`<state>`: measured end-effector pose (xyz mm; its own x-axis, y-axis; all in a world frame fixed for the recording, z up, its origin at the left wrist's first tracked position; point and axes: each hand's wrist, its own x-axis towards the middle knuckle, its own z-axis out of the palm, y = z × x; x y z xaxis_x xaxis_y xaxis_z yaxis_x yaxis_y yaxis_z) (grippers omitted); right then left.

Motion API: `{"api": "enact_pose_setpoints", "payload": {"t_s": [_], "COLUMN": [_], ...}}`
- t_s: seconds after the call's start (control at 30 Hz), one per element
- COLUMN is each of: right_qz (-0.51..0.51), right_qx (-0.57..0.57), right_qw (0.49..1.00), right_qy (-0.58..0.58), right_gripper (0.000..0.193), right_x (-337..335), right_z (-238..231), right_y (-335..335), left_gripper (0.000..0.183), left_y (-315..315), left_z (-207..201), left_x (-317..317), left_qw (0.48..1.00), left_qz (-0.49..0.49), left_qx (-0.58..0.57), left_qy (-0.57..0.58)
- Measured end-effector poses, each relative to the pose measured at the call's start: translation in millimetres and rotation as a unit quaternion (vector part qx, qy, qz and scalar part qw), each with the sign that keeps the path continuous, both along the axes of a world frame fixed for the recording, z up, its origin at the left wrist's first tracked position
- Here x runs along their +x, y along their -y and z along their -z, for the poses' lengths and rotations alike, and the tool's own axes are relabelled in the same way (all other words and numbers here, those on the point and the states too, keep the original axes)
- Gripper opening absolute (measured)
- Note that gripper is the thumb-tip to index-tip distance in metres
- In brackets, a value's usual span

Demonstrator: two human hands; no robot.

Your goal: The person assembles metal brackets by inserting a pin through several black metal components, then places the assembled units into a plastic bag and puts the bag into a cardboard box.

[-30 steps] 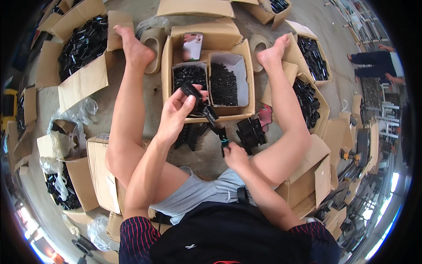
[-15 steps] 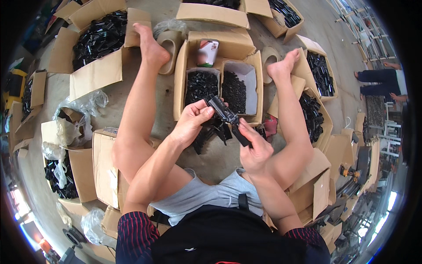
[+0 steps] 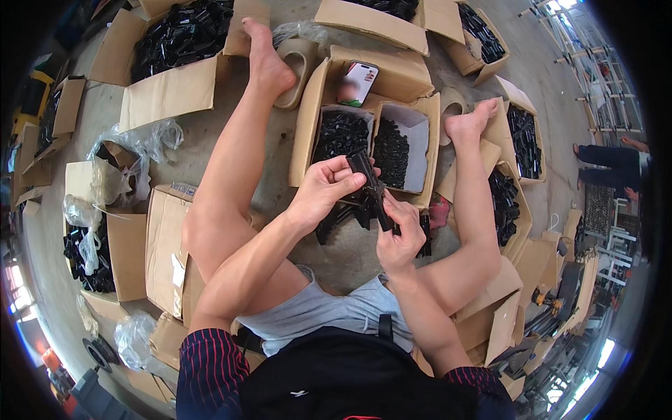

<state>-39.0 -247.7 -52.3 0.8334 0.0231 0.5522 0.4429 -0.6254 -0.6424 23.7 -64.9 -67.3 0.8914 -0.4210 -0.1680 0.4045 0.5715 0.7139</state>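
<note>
Between my hands is a long black part, seemingly hard plastic, slanting from upper left to lower right. My left hand pinches its upper end between thumb and fingers. Around the lower end, my right hand is closed; whether this is one piece or two joined pieces I cannot tell. Behind them stands an open cardboard box with two grey trays. Small black pieces fill the left tray, and smaller black pieces lie in the right tray. More black parts lie on the floor beneath my hands.
A phone leans inside the box behind the trays. Cartons of black parts stand left, ahead and right, including one carton beside my right leg. Clear plastic bags lie at left. Another person is at far right.
The view has shifted, so the boxes sit further right. The black part has turned to a steeper slant, and my hands are closer together on it.
</note>
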Motion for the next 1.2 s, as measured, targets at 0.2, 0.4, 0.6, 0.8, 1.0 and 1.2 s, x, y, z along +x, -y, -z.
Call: {"api": "enact_pose_setpoints", "payload": {"t_s": [0.2, 0.4, 0.6, 0.8, 1.0, 1.2], "right_qz": [-0.044, -0.080, -0.049, -0.120, -0.089, -0.126], "right_qx": [-0.005, -0.002, -0.086, -0.231, -0.268, -0.055], "right_qw": [0.999, 0.990, 0.967, 0.949, 0.937, 0.958], "right_qy": [0.004, -0.116, -0.235, -0.176, -0.207, -0.250], "right_gripper": [0.041, 0.043, 0.022, 0.019, 0.020, 0.022], "right_x": [8, 43, 127, 178, 172, 139], "right_z": [11, -6, 14, 36, 39, -11], "right_y": [8, -3, 8, -38, -47, -43], "left_gripper": [0.034, 0.035, 0.033, 0.033, 0.039, 0.041], "left_y": [-1, -48, -89, -85, -88, -83], "left_z": [-2, -43, -54, -53, -50, -43], "left_x": [1, 16, 42, 38, 37, 35], "left_qw": [0.999, 0.982, 0.942, 0.947, 0.959, 0.975], "left_qz": [-0.012, -0.124, -0.222, -0.208, -0.181, -0.158], "left_qx": [-0.028, 0.123, 0.211, 0.216, 0.187, 0.119], "left_qy": [-0.016, 0.076, 0.136, 0.114, 0.114, 0.097]}}
